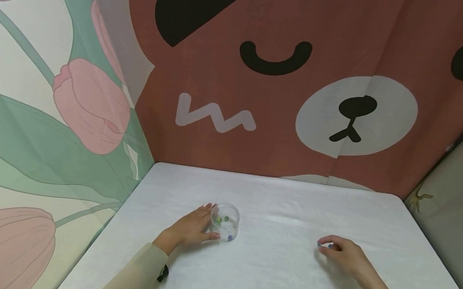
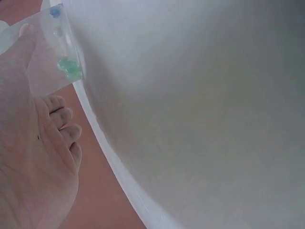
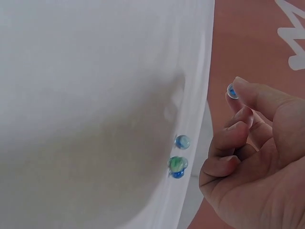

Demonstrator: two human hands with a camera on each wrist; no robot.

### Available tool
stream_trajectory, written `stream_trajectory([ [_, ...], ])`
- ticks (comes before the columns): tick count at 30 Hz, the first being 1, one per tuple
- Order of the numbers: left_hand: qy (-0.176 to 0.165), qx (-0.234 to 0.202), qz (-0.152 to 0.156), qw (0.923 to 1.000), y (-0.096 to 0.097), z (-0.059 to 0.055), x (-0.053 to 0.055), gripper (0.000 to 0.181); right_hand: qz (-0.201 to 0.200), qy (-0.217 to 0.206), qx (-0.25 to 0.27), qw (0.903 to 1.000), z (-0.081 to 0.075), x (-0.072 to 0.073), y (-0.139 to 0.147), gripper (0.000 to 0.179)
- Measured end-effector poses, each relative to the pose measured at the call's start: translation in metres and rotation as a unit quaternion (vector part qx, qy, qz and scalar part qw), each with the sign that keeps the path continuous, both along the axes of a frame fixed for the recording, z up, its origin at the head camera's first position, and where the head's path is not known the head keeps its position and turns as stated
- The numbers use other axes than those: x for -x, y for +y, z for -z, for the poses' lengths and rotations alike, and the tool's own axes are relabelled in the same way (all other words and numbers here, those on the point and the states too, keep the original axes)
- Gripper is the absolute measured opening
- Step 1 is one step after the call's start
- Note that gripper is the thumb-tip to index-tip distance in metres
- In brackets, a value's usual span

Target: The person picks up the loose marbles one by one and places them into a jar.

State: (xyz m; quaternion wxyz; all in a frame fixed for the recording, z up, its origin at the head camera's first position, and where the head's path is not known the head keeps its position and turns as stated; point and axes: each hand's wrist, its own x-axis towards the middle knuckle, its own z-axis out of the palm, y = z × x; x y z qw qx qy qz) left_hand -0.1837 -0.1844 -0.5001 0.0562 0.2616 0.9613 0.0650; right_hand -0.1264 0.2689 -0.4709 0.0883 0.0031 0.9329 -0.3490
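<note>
My left hand point(image 1: 188, 228) holds a clear round cup point(image 1: 235, 225) at its left side, thumb in front and fingers reaching behind. Inside the cup are green marbles point(image 2: 69, 67) and a blue marble point(image 2: 55, 12). Farther right, over the table, my right hand point(image 1: 344, 254) pinches a glass marble point(image 3: 232, 91) with blue in it between thumb and forefinger, its other fingers curled toward the palm. On the cloth beside that hand, in the right wrist view, lie a pale blue marble point(image 3: 182, 141) and a green marble point(image 3: 177, 163) overlapping a blue one.
A white cloth point(image 1: 271, 272) covers the table, slightly wrinkled in the middle. Behind it hangs a brown curtain point(image 1: 272, 143) with a bear's face. A tulip-patterned curtain point(image 1: 93, 103) hangs on the left, and a pale curtain point(image 1: 454, 191) on the right.
</note>
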Motion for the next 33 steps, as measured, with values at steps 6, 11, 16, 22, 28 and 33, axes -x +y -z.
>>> stream_trajectory([
  [6,0.0,-0.001,0.0,1.0,0.001,-0.001,-0.001,0.097,-0.011,0.013,0.018,0.9997,-0.004,0.003,-0.009,0.028],
  [11,0.006,-0.006,0.006,0.9999,0.0,-0.002,-0.001,0.096,-0.017,0.019,0.043,0.9987,-0.008,0.004,-0.015,0.03],
  [16,0.006,-0.005,0.006,1.0,0.0,-0.002,-0.001,0.096,-0.018,0.017,0.052,0.9983,-0.009,0.006,-0.021,0.032],
  [22,-0.001,-0.003,-0.002,1.0,0.001,-0.001,-0.002,0.097,-0.023,0.021,0.059,0.9978,-0.009,0.008,-0.027,0.033],
  [28,-0.003,0.002,-0.006,1.0,0.002,-0.002,-0.001,0.098,-0.036,0.036,0.057,0.9971,-0.012,0.011,-0.036,0.033],
  [33,-0.002,0.003,-0.006,1.0,0.002,-0.003,-0.001,0.098,-0.041,0.035,0.068,0.9963,-0.015,0.014,-0.043,0.033],
])
